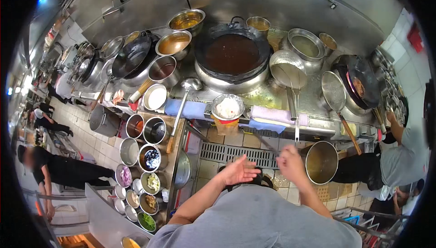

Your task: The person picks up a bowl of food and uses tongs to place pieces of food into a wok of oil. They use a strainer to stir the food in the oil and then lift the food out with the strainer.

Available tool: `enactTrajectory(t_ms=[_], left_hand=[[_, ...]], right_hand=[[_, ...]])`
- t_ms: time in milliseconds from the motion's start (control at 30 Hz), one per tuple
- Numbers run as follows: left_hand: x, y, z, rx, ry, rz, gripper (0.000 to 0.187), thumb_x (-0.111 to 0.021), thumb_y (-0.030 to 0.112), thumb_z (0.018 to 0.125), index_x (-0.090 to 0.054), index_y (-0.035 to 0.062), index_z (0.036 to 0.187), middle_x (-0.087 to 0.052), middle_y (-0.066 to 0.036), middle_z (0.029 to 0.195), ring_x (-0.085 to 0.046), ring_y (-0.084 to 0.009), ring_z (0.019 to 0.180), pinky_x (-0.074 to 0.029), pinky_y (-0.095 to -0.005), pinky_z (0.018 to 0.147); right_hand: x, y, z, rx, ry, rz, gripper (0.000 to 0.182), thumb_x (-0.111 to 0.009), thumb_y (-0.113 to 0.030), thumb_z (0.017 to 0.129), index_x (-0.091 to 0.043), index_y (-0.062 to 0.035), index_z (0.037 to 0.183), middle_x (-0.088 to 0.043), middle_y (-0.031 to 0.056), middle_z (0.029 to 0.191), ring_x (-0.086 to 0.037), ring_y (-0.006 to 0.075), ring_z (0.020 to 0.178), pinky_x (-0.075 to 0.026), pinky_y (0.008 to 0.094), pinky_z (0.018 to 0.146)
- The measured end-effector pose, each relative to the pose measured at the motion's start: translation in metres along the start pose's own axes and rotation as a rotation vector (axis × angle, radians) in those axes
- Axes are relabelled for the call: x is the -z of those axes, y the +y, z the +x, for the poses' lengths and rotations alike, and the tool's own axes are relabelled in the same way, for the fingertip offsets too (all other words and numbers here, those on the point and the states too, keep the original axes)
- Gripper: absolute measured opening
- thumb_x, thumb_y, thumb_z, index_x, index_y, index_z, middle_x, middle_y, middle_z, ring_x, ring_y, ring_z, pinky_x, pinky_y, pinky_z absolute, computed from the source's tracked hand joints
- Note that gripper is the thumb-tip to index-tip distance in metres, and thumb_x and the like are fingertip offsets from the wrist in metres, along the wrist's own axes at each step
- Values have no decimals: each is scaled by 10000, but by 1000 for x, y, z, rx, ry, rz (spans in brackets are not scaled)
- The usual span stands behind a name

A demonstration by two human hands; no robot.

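Left hand (240,170) fingers spread, empty; right hand (290,163) fisted; no legible writing.

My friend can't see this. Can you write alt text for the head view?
Seen from above, a person's empty left hand and right hand hover before a kitchen stove. A wok of brown liquid sits there, with a bowl of white food nearer.

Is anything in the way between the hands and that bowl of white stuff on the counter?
Nothing visible. Both hands, left hand and right hand, are empty, raised over the floor grate. The bowl sits past them on the counter edge, with only open air between.
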State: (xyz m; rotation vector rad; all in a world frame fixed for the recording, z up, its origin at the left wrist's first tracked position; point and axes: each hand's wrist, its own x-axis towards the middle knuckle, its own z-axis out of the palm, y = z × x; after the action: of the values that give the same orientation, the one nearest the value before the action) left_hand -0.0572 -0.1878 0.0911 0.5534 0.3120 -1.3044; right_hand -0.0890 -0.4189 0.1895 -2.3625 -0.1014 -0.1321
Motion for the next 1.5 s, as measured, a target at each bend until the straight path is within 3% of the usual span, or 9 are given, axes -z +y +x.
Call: enactTrajectory(t_ms=[167, 267, 400, 467, 633, 767, 833, 1133, 1500], left_hand=[[8, -6, -34, -293, -266, -585, 795, -431, 663, 731, -361, 25, 1200, -480, -183, 1153, -467, -324, 1076, -350, -482, 925], [6, 6, -72, -502, 308, -751, 669, -447, 586, 768, -367, 27, 1127, -515, -146, 1016, -521, -266, 852, -410, -399, 794], [57, 4, -62, -666, 137, -767, 354, -497, 384, 799, -442, 58, 927, -480, -69, 733, -459, -199, 689, -393, -330, 672], [44, 18, -57, -855, 276, -556, 224, -498, 274, 811, -452, 60, 858, -458, -50, 677, -457, -183, 680, -387, -314, 661], [-7, 42, -16, -931, 477, -51, 248, -466, 262, 859, -480, 23, 926, -558, -64, 797, -526, -177, 812, -400, -290, 757], [-2, 79, 22, -1086, 213, 212, 408, -475, 415, 850, -428, 85, 1085, -497, -60, 1043, -477, -152, 940, -394, -345, 751], [24, 104, 32, -731, 461, -287, 431, -485, 453, 840, -398, 133, 1115, -453, -28, 1142, -442, -146, 1003, -368, -330, 760], [67, 152, 57, -895, 756, 3, 249, -498, 63, 827, -411, 73, 1060, -552, -127, 924, -606, -199, 678, -513, -254, 461], [51, 136, 38, -1111, 621, 100, 259, -477, 0, 832, -467, 78, 1078, -554, -60, 983, -579, -149, 747, -513, -265, 606]], right_hand=[[-85, -73, 15, 190, -274, 158, 162, -595, -61, 713, -443, -31, 667, -481, 130, 901, -525, 288, 690, -437, 343, 590], [-82, -91, 9, 234, -381, 244, 220, -605, -87, 730, -410, -32, 646, -483, 103, 908, -528, 248, 705, -436, 311, 605], [-71, -77, 11, 394, -662, 291, 187, -622, -159, 743, -503, -38, 664, -543, 96, 905, -556, 230, 750, -439, 300, 619], [-72, -74, 20, 92, -608, 165, 231, -593, -261, 770, -533, -47, 710, -557, 111, 806, -546, 249, 677, -425, 342, 597], [-108, -50, 51, 138, -423, 139, 435, -545, -324, 809, -439, -104, 1169, -575, 203, 953, -547, 388, 872, -440, 432, 709], [-65, -23, 79, 46, -274, -101, 399, -496, -327, 838, -443, -129, 1180, -577, 210, 926, -560, 390, 824, -450, 455, 670], [-30, 0, 95, -24, -264, -295, 389, -502, -337, 832, -475, -126, 1158, -591, 191, 903, -568, 374, 797, -458, 440, 679], [85, 0, 166, 234, -290, -857, 401, -583, -266, 766, -491, -157, 1142, -569, 107, 879, -583, 292, 760, -477, 385, 622], [64, -50, 174, 367, -179, -989, 417, -615, -246, 734, -504, -166, 1128, -549, 71, 831, -596, 237, 698, -481, 343, 581]])
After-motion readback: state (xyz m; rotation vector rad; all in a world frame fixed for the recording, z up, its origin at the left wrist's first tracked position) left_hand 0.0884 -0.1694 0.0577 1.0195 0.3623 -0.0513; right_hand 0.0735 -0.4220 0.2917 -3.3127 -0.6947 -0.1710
